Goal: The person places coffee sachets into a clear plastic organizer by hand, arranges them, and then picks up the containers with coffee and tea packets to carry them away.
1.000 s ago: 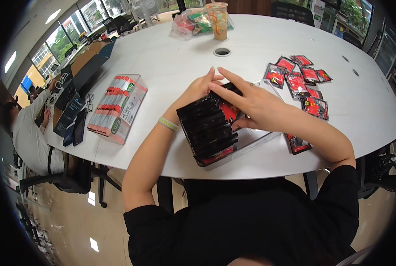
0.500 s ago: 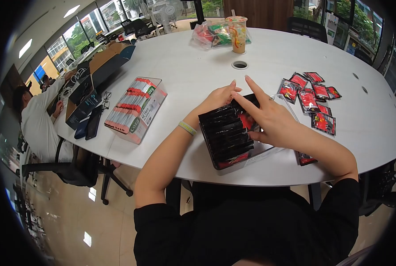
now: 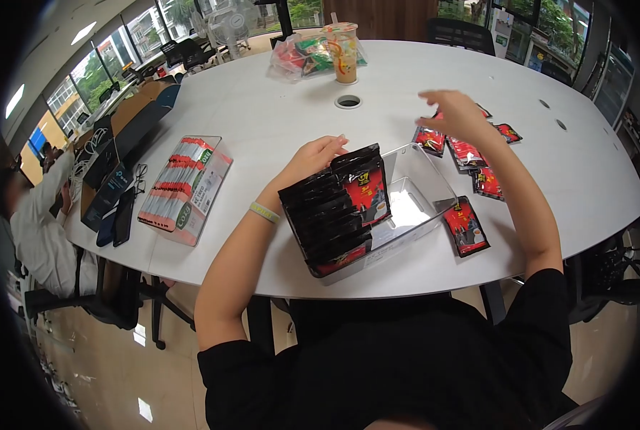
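In front of me on the table is a clear plastic box (image 3: 406, 231), with a row of black and red coffee sachets (image 3: 327, 222) packed upright in its left part. My left hand (image 3: 314, 159) is at the far left side of the box, closed against its edge, the fingers partly hidden behind the sachets. The front sachet (image 3: 366, 190) leans toward the bare right part of the box. My right hand (image 3: 457, 118) hovers over a pile of loose sachets (image 3: 467, 152), fingers curved and apart, with nothing visible in them. One single sachet (image 3: 466, 227) lies right of the box.
Another clear box (image 3: 209, 188), full of red and white sachets, stands to the left. Beyond it are a phone (image 3: 123, 217), glasses and an open carton (image 3: 122, 136). A drink cup (image 3: 345, 61) and a plastic bag (image 3: 291, 59) are farther back. Another person sits at far left.
My right hand has left the sachets in the box and moved right, over the loose pile. The front sachet now shows its red face. My view has shifted to the right.
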`<state>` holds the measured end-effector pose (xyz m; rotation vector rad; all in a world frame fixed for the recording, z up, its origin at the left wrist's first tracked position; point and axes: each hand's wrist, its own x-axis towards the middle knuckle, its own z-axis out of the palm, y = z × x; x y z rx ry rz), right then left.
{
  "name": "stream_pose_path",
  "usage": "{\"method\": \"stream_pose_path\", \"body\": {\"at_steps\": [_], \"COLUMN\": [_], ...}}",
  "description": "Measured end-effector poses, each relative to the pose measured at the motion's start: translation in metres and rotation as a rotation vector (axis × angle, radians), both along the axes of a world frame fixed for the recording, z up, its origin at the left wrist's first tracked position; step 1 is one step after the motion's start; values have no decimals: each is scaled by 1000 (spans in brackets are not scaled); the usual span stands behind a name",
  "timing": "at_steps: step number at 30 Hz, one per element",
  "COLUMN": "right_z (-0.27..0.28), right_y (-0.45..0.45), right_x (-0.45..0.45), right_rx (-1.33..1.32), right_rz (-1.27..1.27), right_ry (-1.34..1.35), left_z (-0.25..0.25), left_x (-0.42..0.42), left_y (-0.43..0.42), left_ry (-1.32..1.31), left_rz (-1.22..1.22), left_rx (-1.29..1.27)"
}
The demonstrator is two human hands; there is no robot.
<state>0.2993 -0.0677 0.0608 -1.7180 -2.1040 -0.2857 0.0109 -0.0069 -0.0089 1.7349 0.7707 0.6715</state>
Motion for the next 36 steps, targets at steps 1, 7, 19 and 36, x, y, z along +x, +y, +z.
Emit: {"method": "stream_pose_path", "body": {"at_steps": [1, 7, 19, 36], "right_z": [-11, -24, -19, 60], "right_y": [6, 10, 0, -56], "right_x": [11, 3, -12, -11], "right_rx": [3, -441, -317, -426], "right_rz": [-5, 105, 61, 717], "right_ry": [-1, -200, -306, 996], "left_z": [-1, -3, -1, -4], "left_x": [0, 1, 0, -5], "left_y": [1, 0, 4, 8], "left_ry": [-1, -53, 4, 84], "left_rz": [-5, 4, -32, -135], "left_rx": [3, 17, -6, 120]}}
